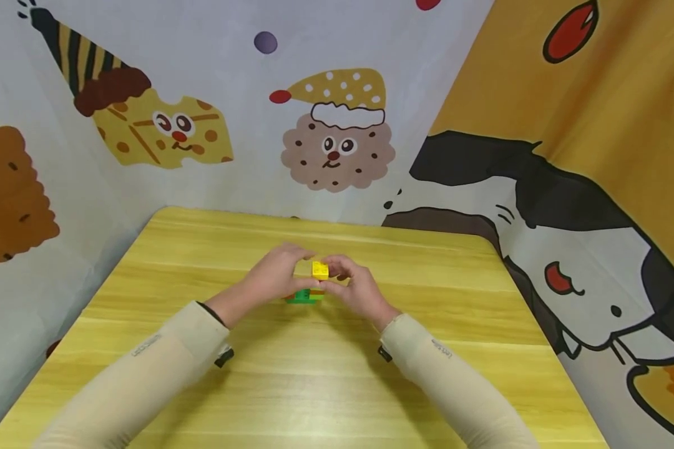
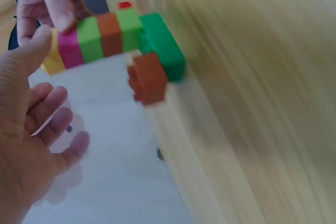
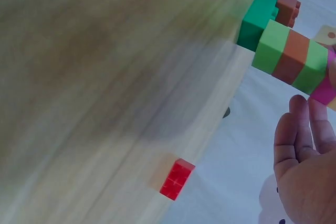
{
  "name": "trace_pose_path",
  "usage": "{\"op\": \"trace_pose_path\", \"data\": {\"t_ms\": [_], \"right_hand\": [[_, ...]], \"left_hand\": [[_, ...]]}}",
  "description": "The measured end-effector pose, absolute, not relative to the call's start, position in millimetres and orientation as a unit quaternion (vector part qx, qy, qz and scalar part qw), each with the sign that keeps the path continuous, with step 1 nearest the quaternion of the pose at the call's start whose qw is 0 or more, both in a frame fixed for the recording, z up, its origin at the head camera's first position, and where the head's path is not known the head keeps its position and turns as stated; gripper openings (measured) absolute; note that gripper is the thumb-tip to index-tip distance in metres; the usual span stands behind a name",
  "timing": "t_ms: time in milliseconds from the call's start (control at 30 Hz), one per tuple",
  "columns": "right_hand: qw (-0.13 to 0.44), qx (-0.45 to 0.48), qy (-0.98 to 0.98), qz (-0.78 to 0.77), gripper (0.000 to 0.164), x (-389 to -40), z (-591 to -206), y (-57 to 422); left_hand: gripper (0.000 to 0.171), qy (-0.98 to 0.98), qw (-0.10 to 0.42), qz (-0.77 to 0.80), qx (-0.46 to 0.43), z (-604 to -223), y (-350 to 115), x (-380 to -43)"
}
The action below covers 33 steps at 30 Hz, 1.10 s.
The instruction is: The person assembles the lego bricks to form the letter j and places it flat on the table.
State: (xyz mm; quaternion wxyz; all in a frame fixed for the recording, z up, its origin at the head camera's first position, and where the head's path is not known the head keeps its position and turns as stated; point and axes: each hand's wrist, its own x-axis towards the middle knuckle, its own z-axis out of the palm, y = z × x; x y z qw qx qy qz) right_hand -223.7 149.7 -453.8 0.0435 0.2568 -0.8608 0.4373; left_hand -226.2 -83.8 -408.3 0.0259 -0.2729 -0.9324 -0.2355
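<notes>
A tower of toy building bricks (image 2: 100,40) stands on the table: green base, then light green, brown, light green, magenta and a yellow brick (image 1: 320,270) on top. A brown brick (image 2: 148,78) with studs adjoins the green base (image 3: 258,18); I cannot tell if it is joined. My left hand (image 1: 275,272) has its thumb against the yellow brick, while its other fingers (image 2: 50,124) stay spread off the tower. My right hand (image 1: 362,290) holds the tower near the top, thumb on the magenta brick (image 2: 70,48). Its fingers (image 3: 302,129) reach toward the far side, partly hidden.
A separate red brick (image 3: 177,179) lies on the table close to the far edge. Pale wood grain covers the tabletop (image 1: 326,386). Behind and beside it hangs a cartoon-printed cloth (image 1: 247,118).
</notes>
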Motion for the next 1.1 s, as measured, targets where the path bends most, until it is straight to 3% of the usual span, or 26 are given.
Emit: {"op": "trace_pose_path", "data": {"t_ms": [200,300,500,833,1100], "right_hand": [[0.019,0.24,-0.872,0.427,0.046,-227.3,-448.3,147.0],[0.0,0.214,-0.878,0.429,0.047,-231.5,-444.8,145.4],[-0.044,0.151,-0.881,0.446,0.05,-249.0,-441.5,141.1],[-0.149,0.119,-0.885,0.425,0.053,-266.9,-457.5,147.7],[-0.171,0.117,-0.911,0.358,0.054,-265.9,-463.3,150.7]], "left_hand": [[0.053,-0.942,0.099,-0.138,-0.289,-421.1,-112.1,-220.3],[0.06,-0.938,0.122,-0.066,-0.316,-432.2,-119.9,-217.8],[0.073,-0.937,0.121,-0.008,-0.328,-453.5,-120.2,-216.3],[0.05,-0.942,0.109,-0.019,-0.318,-469.4,-108.5,-207.9],[0.045,-0.943,0.086,-0.051,-0.319,-470.7,-99.9,-196.8]]}}
